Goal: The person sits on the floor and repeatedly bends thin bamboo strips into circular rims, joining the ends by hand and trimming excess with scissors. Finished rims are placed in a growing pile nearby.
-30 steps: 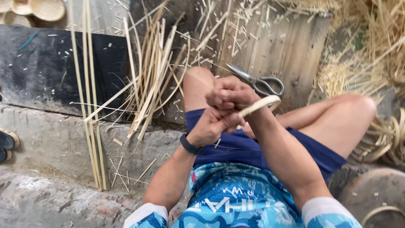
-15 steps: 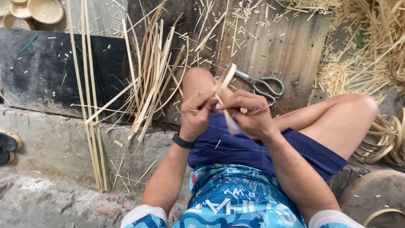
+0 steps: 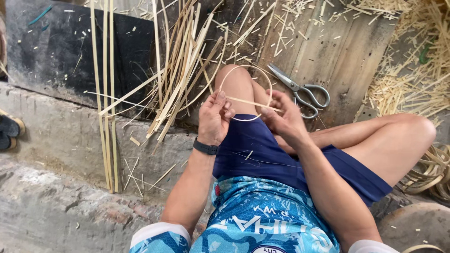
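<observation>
A pair of metal scissors point(image 3: 302, 91) lay on the weathered wooden boards point(image 3: 347, 51), blades pointing up and to the left, loop handles to the right. A loose bundle of long pale bamboo strips point(image 3: 180, 75) leaned across the boards and over a dark slab point(image 3: 56, 51), with two straighter strips point(image 3: 105, 103) running down onto the concrete step point(image 3: 70, 136). Short offcuts and shavings point(image 3: 412, 79) were heaped at the right. Coiled strips point(image 3: 429, 171) sat by the right edge. A dark shoe point(image 3: 10, 131) showed at the left edge.
</observation>
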